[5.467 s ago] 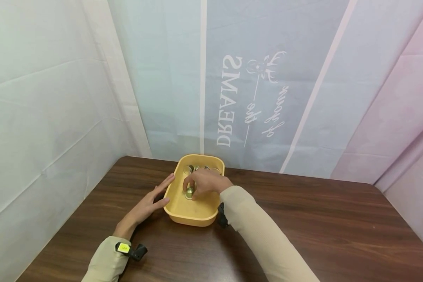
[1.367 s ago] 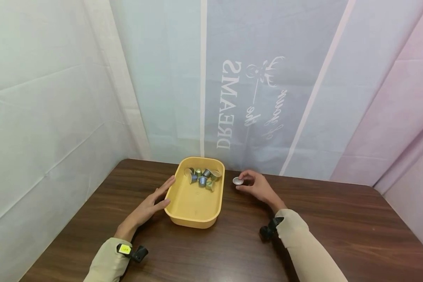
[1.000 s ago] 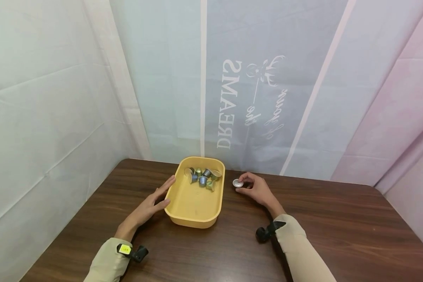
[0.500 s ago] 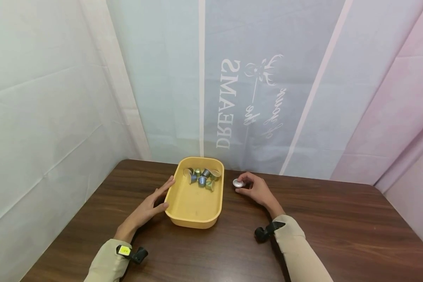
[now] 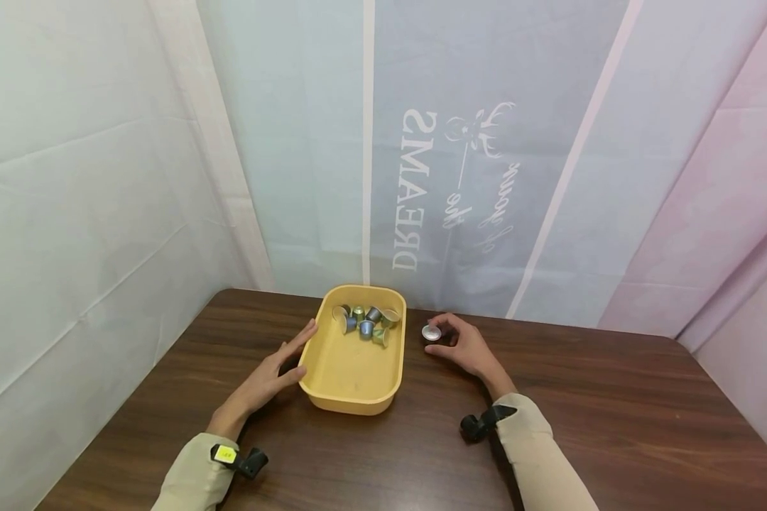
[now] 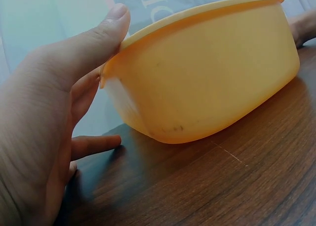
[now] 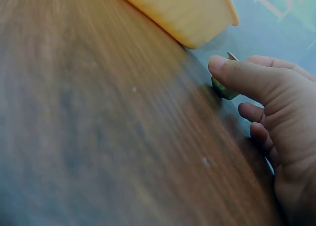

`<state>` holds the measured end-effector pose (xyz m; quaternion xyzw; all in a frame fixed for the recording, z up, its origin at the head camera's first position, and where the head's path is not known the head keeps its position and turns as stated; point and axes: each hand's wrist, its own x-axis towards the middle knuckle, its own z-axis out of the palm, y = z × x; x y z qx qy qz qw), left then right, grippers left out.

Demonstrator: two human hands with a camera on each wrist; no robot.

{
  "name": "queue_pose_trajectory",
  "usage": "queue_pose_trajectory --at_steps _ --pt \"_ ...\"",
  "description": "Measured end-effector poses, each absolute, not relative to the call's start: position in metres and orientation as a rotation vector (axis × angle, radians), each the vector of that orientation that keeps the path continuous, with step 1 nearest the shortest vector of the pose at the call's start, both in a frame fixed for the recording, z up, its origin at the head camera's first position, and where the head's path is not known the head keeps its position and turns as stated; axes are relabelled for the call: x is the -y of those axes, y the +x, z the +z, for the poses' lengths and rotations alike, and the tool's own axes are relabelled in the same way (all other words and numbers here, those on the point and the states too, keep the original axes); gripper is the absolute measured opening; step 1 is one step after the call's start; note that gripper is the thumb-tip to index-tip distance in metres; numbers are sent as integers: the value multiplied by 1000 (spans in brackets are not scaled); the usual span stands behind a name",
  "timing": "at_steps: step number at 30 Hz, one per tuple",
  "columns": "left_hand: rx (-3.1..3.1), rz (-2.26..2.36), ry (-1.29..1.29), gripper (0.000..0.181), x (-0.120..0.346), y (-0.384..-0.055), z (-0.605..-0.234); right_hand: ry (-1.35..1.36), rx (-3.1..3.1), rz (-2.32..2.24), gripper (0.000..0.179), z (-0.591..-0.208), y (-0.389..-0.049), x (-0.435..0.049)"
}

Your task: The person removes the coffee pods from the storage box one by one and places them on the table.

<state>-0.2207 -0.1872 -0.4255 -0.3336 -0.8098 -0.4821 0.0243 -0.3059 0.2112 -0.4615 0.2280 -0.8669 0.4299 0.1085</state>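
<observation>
My left hand [image 5: 265, 376] rests its straight fingers along the left side of a yellow tub [image 5: 351, 404]. In the left wrist view, its thumb [image 6: 111, 30] lies at the tub's rim. To the right of the tub, my right hand [image 5: 466, 344] has thumb and index finger curved round a coffee capsule [image 5: 431, 332], silver lid facing up. The right wrist view shows this capsule's green body [image 7: 224, 91] low at the table, partly hidden behind the thumb. Inside the tub, several blue and green coffee capsules [image 5: 366, 329] lie bunched at the far end.
The tub stands on a dark wooden table [image 5: 613, 411], near its back edge. A printed fabric backdrop [image 5: 473, 270] hangs right behind that edge, and pale cloth [image 5: 102, 213] walls the left side.
My right hand has moved out of the tub to the table on its right, with a capsule. Over the last second it barely shifts, thumb spreading slightly. The left hand stays at the tub.
</observation>
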Motion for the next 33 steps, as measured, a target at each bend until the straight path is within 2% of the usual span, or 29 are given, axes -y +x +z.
queue_pose_trajectory --at_steps 16,33 --pt "2504 -1503 -1030 66 190 -219 -424 697 2487 1311 54 -456 -297 -208" --pt "2525 -1529 -1009 65 188 -221 -423 784 2403 1260 50 -433 -295 -209"
